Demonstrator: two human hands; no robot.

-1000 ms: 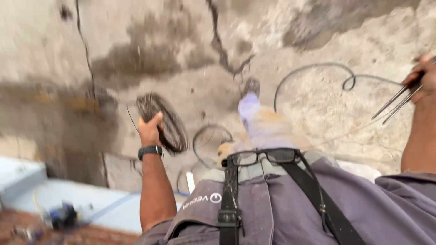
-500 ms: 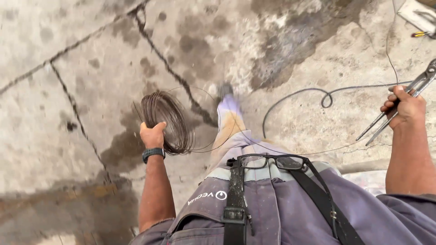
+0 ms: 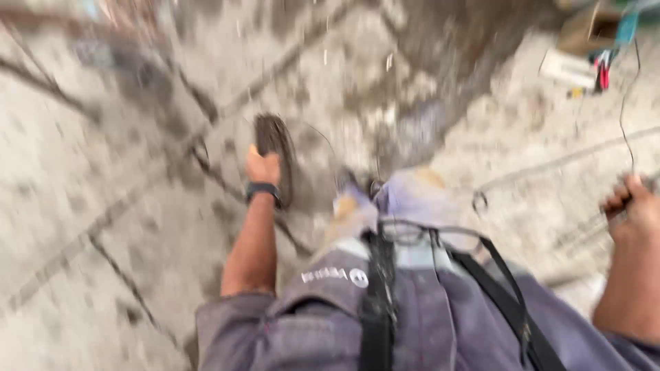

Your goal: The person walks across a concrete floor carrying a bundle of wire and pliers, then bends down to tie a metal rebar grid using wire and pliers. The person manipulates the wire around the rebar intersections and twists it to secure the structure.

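The picture is blurred by movement. My left hand, with a dark watch on the wrist, is closed on a dark coil of thin wire held out over the concrete floor. My right hand is at the right edge, fingers closed on a pair of long pliers that show only as a faint streak below it. A loose strand of wire runs up from that hand. Glasses hang at the front of my grey-purple shirt.
The cracked, stained concrete floor fills the view. At the top right lie a cardboard box, a flat white piece and small coloured tools. My knee and shoe show below the coil.
The view has swung, so the floor cracks slid across and the box and tools came in at the top right. Both hands keep their hold; the right hand sits lower and nearer the edge.
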